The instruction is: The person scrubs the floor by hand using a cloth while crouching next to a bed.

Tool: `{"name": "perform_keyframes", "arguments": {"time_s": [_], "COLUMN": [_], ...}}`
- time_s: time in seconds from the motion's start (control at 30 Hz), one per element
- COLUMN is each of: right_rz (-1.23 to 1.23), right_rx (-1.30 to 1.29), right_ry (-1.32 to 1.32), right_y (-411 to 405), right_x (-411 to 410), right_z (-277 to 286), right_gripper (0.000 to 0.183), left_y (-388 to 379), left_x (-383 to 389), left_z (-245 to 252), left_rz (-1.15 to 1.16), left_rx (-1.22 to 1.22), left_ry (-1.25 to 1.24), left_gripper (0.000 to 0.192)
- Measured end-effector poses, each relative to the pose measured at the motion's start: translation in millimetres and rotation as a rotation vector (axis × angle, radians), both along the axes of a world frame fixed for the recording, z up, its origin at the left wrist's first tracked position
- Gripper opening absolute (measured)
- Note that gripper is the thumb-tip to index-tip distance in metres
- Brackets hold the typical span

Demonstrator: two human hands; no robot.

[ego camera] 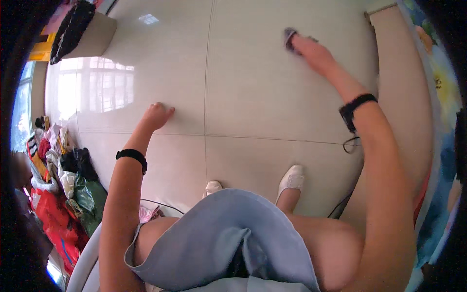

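Observation:
My left hand point(157, 115) hangs over the tiled floor point(248, 106), its fingers curled in and the thumb sticking out, with nothing seen in it. Farther out on the right, my right hand point(313, 53) is closed on a small dark grey object point(290, 39); blur hides what it is. Each of my wrists bears a black band. Below are my white shoes point(292, 177) and the grey-blue fabric point(226, 233) across my lap.
Bags and clothes point(58, 211) lie heaped at the left. A box-like bin point(96, 34) with a black fabric item point(73, 31) stands at the upper left. Along the right runs a beige bed side or furniture panel point(401, 91) beside floral fabric point(437, 146). A thin cable point(164, 204) is near my feet.

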State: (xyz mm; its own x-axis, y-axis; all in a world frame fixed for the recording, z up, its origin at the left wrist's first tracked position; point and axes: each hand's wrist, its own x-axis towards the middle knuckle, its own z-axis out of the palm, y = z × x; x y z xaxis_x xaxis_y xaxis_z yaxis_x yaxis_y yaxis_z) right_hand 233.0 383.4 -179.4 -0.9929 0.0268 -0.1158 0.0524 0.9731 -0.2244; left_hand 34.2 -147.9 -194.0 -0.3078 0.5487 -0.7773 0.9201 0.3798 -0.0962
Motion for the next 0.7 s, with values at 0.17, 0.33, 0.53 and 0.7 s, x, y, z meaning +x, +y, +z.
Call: {"name": "perform_keyframes", "arguments": {"time_s": [0.17, 0.33, 0.53, 0.7], "right_rz": [-0.178, -0.301, -0.587, -0.878], "right_rx": [0.128, -0.183, -0.327, -0.469], "right_ry": [0.289, 0.124, 0.325, 0.549], "right_y": [3, -26, -90, -149], "right_x": [-28, 25, 101, 174], "right_z": [14, 28, 51, 40], "right_gripper": [0.033, 0.039, 0.035, 0.038], "left_y": [-7, -8, -45, -81], "left_x": [-4, -13, -4, 6], "left_z": [-11, 12, 122, 223], "left_rz": [0.04, 0.094, 0.505, 0.303], "left_rx": [0.003, 0.106, 0.442, 0.601], "left_ry": [0.027, -0.133, -0.167, -0.044], "left_gripper": [0.034, 0.033, 0.036, 0.04]}}
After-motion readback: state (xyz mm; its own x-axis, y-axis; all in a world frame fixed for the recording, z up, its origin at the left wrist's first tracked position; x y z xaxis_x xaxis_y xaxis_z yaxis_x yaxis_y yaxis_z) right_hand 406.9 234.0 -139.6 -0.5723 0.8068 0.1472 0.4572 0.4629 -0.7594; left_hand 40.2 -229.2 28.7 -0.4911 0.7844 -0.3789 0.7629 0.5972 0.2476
